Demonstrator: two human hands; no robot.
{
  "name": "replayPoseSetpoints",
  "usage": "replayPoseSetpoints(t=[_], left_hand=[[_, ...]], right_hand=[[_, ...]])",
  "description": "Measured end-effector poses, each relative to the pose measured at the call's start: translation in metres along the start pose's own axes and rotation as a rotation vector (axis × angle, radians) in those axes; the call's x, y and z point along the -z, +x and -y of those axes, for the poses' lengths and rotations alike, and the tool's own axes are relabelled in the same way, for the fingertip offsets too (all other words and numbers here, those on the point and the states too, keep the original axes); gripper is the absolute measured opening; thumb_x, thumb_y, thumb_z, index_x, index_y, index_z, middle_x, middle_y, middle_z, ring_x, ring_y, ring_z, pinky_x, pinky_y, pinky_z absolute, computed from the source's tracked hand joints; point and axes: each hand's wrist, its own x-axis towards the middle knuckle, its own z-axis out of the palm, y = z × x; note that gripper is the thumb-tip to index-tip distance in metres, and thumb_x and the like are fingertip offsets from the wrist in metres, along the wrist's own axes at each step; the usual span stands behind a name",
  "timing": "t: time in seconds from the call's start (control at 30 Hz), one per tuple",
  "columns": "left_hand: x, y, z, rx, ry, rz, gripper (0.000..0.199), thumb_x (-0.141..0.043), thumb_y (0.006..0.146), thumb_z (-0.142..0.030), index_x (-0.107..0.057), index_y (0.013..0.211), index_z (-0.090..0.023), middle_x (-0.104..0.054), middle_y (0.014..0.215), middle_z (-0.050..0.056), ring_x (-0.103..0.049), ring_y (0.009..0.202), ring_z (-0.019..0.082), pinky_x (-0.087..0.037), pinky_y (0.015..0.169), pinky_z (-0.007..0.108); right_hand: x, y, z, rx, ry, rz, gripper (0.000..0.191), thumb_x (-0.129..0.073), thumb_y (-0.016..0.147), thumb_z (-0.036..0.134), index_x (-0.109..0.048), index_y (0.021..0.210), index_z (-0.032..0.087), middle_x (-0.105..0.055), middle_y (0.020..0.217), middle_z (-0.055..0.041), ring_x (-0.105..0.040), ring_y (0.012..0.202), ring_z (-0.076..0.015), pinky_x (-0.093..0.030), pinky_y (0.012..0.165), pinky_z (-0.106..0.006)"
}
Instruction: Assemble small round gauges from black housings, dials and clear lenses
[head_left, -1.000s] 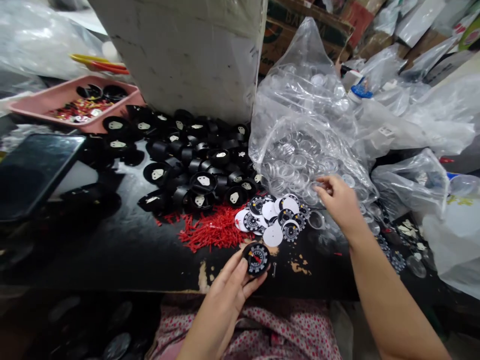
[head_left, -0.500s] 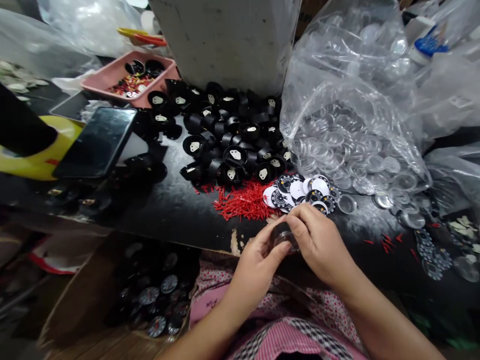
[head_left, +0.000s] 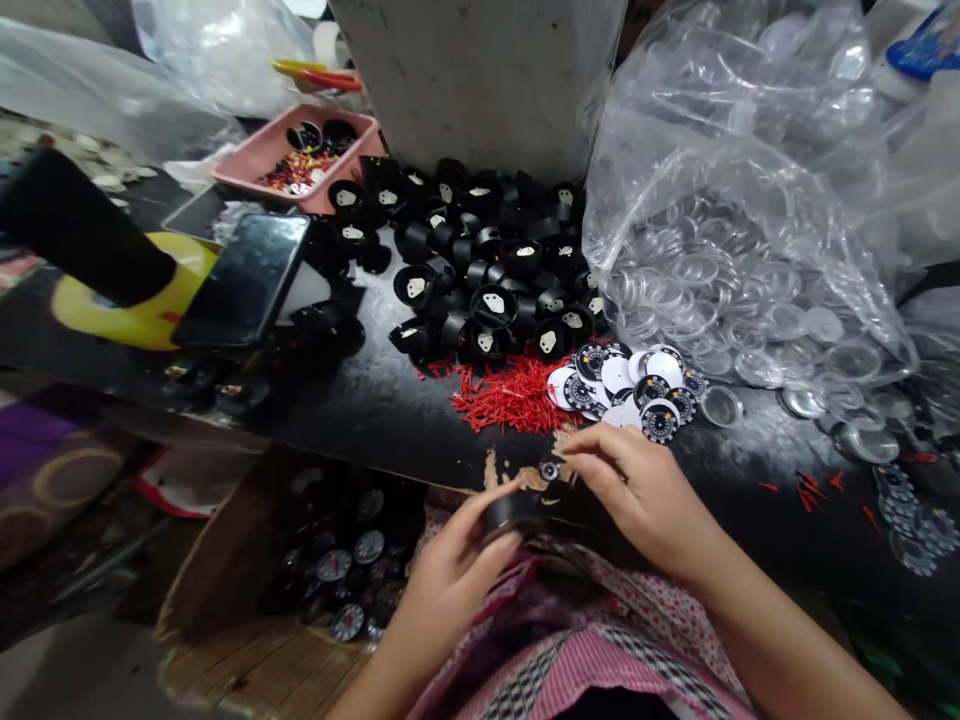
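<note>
My left hand is closed around a black round housing by the table's front edge; its inside does not show. Over the table edge, my right hand has its thumb and forefinger stretched out with a gap between them and nothing visible in them. Just left of those fingertips is a small round dark part with a pale ring. Beyond the right hand lies a pile of black and white printed dials, and left of it a heap of thin red pointers.
Many black housings with white plates crowd the table's middle. A plastic bag of clear round covers stands right. Leftward are a phone, yellow tape and a pink tray. A cardboard box holds finished-looking gauges below.
My hands have moved apart: the left took the black housing left and down, while the right let go of it. The small ringed part now shows between them. The view has shifted left.
</note>
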Motion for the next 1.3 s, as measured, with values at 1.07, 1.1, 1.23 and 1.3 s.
replayPoseSetpoints(t=[1.07, 1.1, 1.23, 1.3], left_hand=[[-0.029, 0.027, -0.029, -0.080, -0.528, 0.106, 0.040, -0.070, 0.086, -0.026, -0.065, 0.125, -0.032, -0.063, 0.139, 0.002, -0.057, 0.128, 0.023, -0.048, 0.105, 0.032], [-0.033, 0.029, -0.028, -0.010, -0.602, 0.104, 0.033, -0.070, 0.086, -0.027, -0.069, 0.119, -0.029, -0.067, 0.133, 0.004, -0.062, 0.122, 0.022, -0.050, 0.102, 0.032], [-0.039, 0.030, -0.033, 0.170, -0.789, 0.142, 0.027, -0.069, 0.086, -0.032, -0.072, 0.112, -0.025, -0.073, 0.120, 0.008, -0.071, 0.103, 0.023, -0.058, 0.089, 0.033], [-0.042, 0.030, -0.036, 0.193, -0.833, 0.112, 0.031, -0.071, 0.085, -0.033, -0.070, 0.115, -0.025, -0.074, 0.118, 0.008, -0.073, 0.100, 0.023, -0.059, 0.085, 0.033]], right_hand=[[-0.012, -0.002, 0.006, -0.293, 0.579, 0.106, 0.020, -0.059, 0.089, 0.039, -0.057, 0.090, 0.019, -0.061, 0.079, -0.0002, -0.057, 0.071, -0.0143, -0.047, 0.068, -0.029], [-0.010, -0.005, 0.004, -0.283, 0.584, 0.116, 0.020, -0.059, 0.089, 0.038, -0.058, 0.091, 0.019, -0.062, 0.081, -0.0009, -0.058, 0.072, -0.0147, -0.048, 0.069, -0.029], [0.009, -0.012, -0.013, -0.238, 0.296, 0.129, 0.023, -0.059, 0.090, 0.036, -0.065, 0.105, 0.019, -0.065, 0.091, -0.0051, -0.063, 0.084, -0.0204, -0.051, 0.077, -0.037], [0.019, -0.011, -0.026, -0.225, -0.072, 0.001, 0.032, -0.062, 0.089, 0.033, -0.064, 0.118, 0.020, -0.064, 0.099, -0.0085, -0.062, 0.094, -0.0258, -0.049, 0.085, -0.046]])
